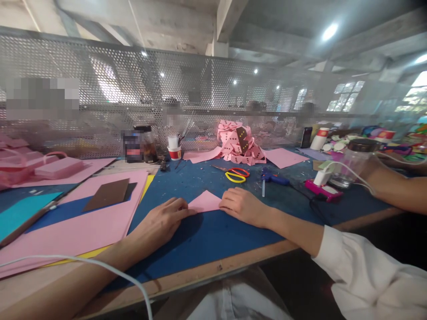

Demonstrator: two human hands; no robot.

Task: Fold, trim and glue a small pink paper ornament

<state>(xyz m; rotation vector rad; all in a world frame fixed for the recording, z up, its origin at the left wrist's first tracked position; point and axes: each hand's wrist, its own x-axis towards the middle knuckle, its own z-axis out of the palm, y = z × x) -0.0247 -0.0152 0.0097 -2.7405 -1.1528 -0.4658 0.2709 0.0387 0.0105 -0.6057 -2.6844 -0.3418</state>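
A pink sheet of paper folded to a triangle (pixel 206 202) lies on the blue tabletop, its point facing away from me. My left hand (pixel 169 218) pinches the triangle's left corner between thumb and fingers. At the right corner, my right hand (pixel 240 205) has its fingers curled closed on the paper. Just beyond the hands lie scissors (pixel 237 175) with red and yellow handles and a blue glue gun (pixel 275 178). Farther back stands a pile of folded pink paper pieces (pixel 238 144) with dark dots.
Pink sheets (pixel 100 226) with a brown piece (pixel 108 194) lie at left. A paper cup (pixel 174 149) and a dark bottle (pixel 150 146) stand behind. At right are a magenta power strip (pixel 323 191), a clear jar (pixel 355 162) and another person's arm (pixel 393 182). A white cable (pixel 100 265) crosses my left forearm.
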